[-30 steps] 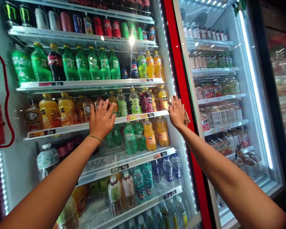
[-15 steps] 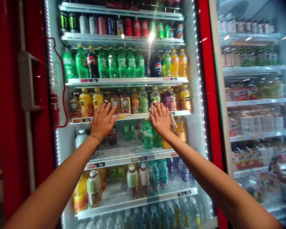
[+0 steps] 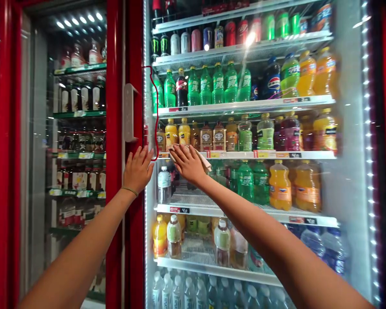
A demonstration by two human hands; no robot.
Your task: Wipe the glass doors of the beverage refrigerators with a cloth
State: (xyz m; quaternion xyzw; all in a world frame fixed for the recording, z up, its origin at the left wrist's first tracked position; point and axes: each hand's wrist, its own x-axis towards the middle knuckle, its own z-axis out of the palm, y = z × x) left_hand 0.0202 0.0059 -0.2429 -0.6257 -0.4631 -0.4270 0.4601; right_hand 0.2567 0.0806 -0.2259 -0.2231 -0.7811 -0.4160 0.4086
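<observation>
My right hand (image 3: 190, 165) holds a pale folded cloth (image 3: 206, 163) flat against the glass door, its fingers spread over it. Part of the cloth sticks out past the wrist side, and the rest is hidden under the palm. To the left, my left hand (image 3: 138, 169) rests open with its fingers stretched, at the red door frame (image 3: 133, 240) just below the grey door handle (image 3: 129, 112). A thin band (image 3: 129, 189) circles the left wrist. Behind the glass, yellow juice bottles (image 3: 171, 133) stand just above my right hand.
Shelves behind the glass carry green soda bottles (image 3: 206, 86), cans (image 3: 230, 33), orange drink bottles (image 3: 279, 184) and water bottles (image 3: 189, 294). Another glass-fronted cooler with dark bottles (image 3: 87, 96) stands at left. A red outline (image 3: 156, 113) runs down the door's left side.
My right hand has slid the cloth leftward over the glass. My left hand has moved left from the glass to the door frame. The view has turned left.
</observation>
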